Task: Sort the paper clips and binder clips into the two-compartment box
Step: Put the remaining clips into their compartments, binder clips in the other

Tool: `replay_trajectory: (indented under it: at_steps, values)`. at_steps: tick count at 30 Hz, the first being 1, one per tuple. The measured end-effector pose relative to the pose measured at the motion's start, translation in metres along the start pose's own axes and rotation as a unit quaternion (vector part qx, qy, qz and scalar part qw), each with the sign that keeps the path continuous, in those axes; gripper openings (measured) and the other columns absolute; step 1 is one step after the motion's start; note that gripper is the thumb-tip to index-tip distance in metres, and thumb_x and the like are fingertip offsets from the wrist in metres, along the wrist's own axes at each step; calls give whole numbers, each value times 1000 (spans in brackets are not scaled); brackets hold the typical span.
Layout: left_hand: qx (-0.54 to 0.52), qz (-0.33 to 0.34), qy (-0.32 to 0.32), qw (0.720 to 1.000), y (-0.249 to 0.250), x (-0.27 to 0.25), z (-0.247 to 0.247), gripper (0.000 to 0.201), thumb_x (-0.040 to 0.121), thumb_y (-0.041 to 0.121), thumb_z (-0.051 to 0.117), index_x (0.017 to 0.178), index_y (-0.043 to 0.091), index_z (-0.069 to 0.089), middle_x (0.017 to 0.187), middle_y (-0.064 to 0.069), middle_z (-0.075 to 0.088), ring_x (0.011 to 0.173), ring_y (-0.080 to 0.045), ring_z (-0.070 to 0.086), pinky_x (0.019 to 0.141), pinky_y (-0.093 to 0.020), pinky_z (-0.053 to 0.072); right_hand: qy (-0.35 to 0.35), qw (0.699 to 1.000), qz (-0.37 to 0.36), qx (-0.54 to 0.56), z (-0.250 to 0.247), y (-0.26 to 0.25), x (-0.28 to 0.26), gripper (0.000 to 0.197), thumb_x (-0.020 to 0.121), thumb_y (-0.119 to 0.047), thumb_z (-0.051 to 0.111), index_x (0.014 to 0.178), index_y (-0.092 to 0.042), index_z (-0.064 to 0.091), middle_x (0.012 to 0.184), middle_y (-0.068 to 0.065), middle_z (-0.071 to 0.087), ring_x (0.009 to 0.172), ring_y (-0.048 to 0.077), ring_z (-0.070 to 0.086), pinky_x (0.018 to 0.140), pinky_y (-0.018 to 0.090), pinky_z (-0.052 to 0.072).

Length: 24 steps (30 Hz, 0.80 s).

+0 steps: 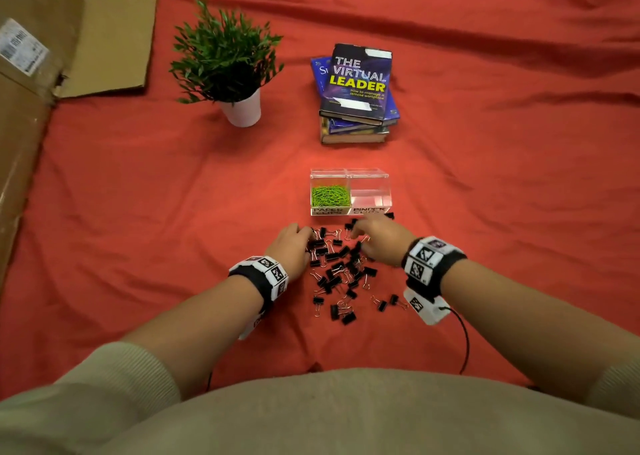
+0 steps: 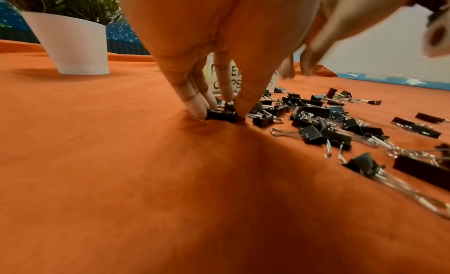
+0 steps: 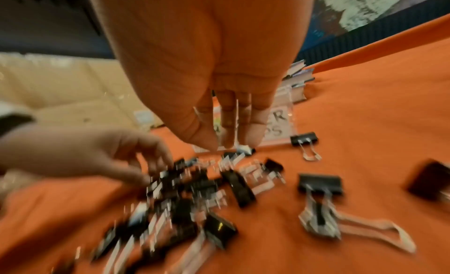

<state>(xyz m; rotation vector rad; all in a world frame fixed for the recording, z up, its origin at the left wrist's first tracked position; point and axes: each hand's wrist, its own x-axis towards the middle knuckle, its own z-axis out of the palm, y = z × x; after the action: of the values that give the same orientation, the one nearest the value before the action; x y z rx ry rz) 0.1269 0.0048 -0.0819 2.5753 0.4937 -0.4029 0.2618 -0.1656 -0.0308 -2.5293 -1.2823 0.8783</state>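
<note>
A clear two-compartment box (image 1: pixel 387 181) stands on the red cloth. Its left half holds green paper clips (image 1: pixel 330 195); its right half, labelled for binder clips, has nothing in it. Just in front of the box lie several black binder clips (image 1: pixel 337 271) in a loose pile. At the pile's left edge my left hand (image 2: pixel 220 112) pinches one binder clip (image 2: pixel 219 115) between thumb and fingers, pressed into the cloth. My right hand (image 3: pixel 228 143) reaches down at the pile's far right, fingers straight, tips just over a clip (image 3: pixel 244 150). That view is blurred.
A potted plant in a white pot (image 1: pixel 242 109) stands at the back left, and a stack of books (image 1: pixel 356 97) behind the box. Cardboard (image 1: pixel 31 108) lines the left side. Stray clips (image 1: pixel 388 304) lie near my right wrist.
</note>
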Motion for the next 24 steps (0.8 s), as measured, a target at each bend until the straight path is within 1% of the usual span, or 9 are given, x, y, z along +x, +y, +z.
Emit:
replay_trajectory:
  at_steps: [2, 4, 6, 11, 14, 17, 19, 22, 24]
  values:
    - [-3, -2, 1, 1000, 0, 1, 1, 37, 85, 15, 59, 120, 14, 49, 117, -8, 48, 113, -27, 47, 96, -39, 44, -35, 997, 11, -67, 20, 9, -10, 48, 83, -16, 60, 129, -26, 48, 133, 0, 44, 118, 22, 43, 97, 36, 48]
    - [-1, -2, 1, 1000, 0, 0, 1, 36, 85, 16, 59, 119, 14, 49, 117, -7, 49, 114, -27, 47, 96, -39, 44, -37, 995, 18, -92, 32, 10, -15, 61, 83, -21, 62, 138, -29, 37, 142, 1, 34, 127, 28, 33, 100, 42, 46]
    - [4, -5, 3, 1000, 1, -1, 2, 35, 85, 17, 59, 119, 14, 48, 116, -7, 49, 113, -25, 46, 96, -39, 44, -27, 995, 26, -89, 40, 8, -15, 60, 84, -20, 60, 139, -28, 37, 145, 2, 31, 128, 30, 31, 98, 44, 48]
    - [9, -10, 12, 1000, 5, -4, 5, 36, 85, 22, 63, 117, 15, 48, 116, -4, 49, 109, -23, 48, 94, -36, 45, 17, 999, 39, -13, 55, 4, -15, 32, 85, -8, 55, 117, -11, 53, 124, 5, 41, 110, 25, 40, 91, 34, 47]
    - [4, -15, 13, 1000, 7, -5, 6, 32, 85, 16, 62, 114, 14, 49, 115, -4, 53, 107, -24, 50, 95, -35, 44, 21, 998, 43, 42, 58, 5, -15, 20, 83, -8, 59, 102, -13, 56, 116, 3, 46, 103, 21, 44, 90, 31, 43]
    - [5, -15, 13, 1000, 7, -7, 5, 28, 85, 12, 57, 111, 13, 50, 113, -6, 55, 106, -26, 51, 93, -35, 43, 15, 994, 47, 94, 53, 8, -11, 16, 79, -6, 63, 90, -15, 55, 105, 3, 52, 95, 21, 52, 90, 35, 48]
    - [11, -12, 12, 1000, 7, -8, 4, 25, 84, 11, 55, 109, 12, 52, 111, -7, 55, 106, -27, 51, 91, -37, 43, 15, 987, 69, 143, 45, 11, -10, 18, 78, -4, 65, 84, -16, 54, 97, 2, 57, 87, 20, 57, 83, 34, 52]
    - [9, -9, 13, 1000, 6, -10, 4, 22, 85, 11, 52, 107, 11, 56, 108, -10, 54, 104, -29, 52, 88, -39, 44, 3, 963, 127, 239, 31, 18, -10, 18, 80, -4, 68, 81, -17, 56, 82, -2, 60, 65, 12, 59, 55, 21, 52]
    - [4, -6, 20, 1000, 6, -11, 4, 21, 85, 10, 52, 105, 10, 58, 106, -10, 54, 101, -31, 54, 85, -40, 46, 11, 943, 140, 303, 15, 21, -8, 17, 81, -4, 68, 81, -17, 57, 80, 1, 63, 65, 12, 63, 53, 20, 53]
